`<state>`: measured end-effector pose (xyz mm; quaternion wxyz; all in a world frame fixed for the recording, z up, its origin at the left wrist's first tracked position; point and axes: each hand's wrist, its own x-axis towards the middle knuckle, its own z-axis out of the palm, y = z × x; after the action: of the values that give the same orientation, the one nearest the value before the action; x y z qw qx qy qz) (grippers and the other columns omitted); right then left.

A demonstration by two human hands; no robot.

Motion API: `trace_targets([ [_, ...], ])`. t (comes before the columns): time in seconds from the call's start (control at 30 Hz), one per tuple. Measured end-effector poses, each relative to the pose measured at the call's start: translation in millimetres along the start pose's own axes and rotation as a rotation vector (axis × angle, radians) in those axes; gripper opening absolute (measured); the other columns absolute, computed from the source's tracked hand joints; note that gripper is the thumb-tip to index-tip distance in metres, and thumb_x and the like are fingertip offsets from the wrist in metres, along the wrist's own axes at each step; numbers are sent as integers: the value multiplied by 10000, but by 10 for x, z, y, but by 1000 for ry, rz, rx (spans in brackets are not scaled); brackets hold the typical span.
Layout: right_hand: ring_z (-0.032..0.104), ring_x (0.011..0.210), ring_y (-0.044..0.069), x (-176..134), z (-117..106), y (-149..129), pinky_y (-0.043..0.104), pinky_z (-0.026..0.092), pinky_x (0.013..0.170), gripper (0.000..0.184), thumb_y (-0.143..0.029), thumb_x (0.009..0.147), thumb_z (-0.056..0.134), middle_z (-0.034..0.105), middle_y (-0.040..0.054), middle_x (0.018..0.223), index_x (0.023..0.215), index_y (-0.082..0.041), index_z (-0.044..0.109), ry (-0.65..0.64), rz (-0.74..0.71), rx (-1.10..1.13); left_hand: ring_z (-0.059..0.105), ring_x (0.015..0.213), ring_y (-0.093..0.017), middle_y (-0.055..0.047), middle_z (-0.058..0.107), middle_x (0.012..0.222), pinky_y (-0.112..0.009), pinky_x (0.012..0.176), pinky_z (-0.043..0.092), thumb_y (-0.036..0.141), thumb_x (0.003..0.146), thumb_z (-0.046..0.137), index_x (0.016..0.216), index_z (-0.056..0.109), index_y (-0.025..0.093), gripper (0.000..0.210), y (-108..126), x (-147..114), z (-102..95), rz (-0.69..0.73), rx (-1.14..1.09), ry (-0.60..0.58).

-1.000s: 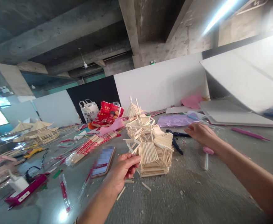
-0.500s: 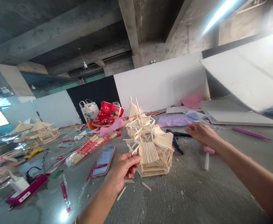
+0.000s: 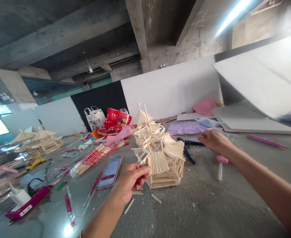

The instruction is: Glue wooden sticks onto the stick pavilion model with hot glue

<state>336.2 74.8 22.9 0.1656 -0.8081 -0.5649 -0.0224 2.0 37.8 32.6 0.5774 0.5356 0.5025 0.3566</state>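
A model pavilion (image 3: pixel 157 158) built of thin wooden sticks stands upright on the grey table, with a pointed roof on the tower behind. My left hand (image 3: pixel 135 175) is closed at its lower left, thumb and fingers pinching the edge of a slatted roof panel (image 3: pixel 158 162). To the right, my right hand (image 3: pixel 213 140) is curled low over the table. Its fingertips are close to one handle of the dark blue pliers (image 3: pixel 190 155); whether they touch it or hold something small, I cannot make out. Loose stick pieces (image 3: pixel 156 198) lie in front of the model.
A phone (image 3: pixel 110 172) and bagged sticks (image 3: pixel 98 155) lie left of the model. Further left are a magenta power strip (image 3: pixel 28 205) and another stick model (image 3: pixel 39 140). Behind stands a red bag (image 3: pixel 115 122). At right are a pink capped tube (image 3: pixel 221 165) and white boards (image 3: pixel 254 120).
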Motion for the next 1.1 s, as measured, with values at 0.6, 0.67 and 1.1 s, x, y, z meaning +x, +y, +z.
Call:
trace_targets([
  [0.6,461,669,104,-6,-15,-7,255,410,647,339,-440,877,423,483,11,730,845,-119,528,-26,-6,-29,389,391,-2,39,535,529,-123,351,214,320,633,679,627,518,149,235,-4,24,-19,-9,-8,-29],
  [0.67,457,658,102,-17,-28,-13,251,407,640,336,-435,879,419,480,9,723,843,-118,527,-31,-10,-30,393,393,-2,39,533,526,-122,353,216,321,634,679,631,521,146,236,1,21,-21,-9,-10,-33],
  [1.1,439,617,90,-44,-60,-33,238,402,614,334,-431,881,415,462,0,692,824,-118,517,-55,-20,-53,385,374,3,37,532,522,-122,341,208,304,643,674,635,523,141,222,-2,28,-48,-4,12,-47],
])
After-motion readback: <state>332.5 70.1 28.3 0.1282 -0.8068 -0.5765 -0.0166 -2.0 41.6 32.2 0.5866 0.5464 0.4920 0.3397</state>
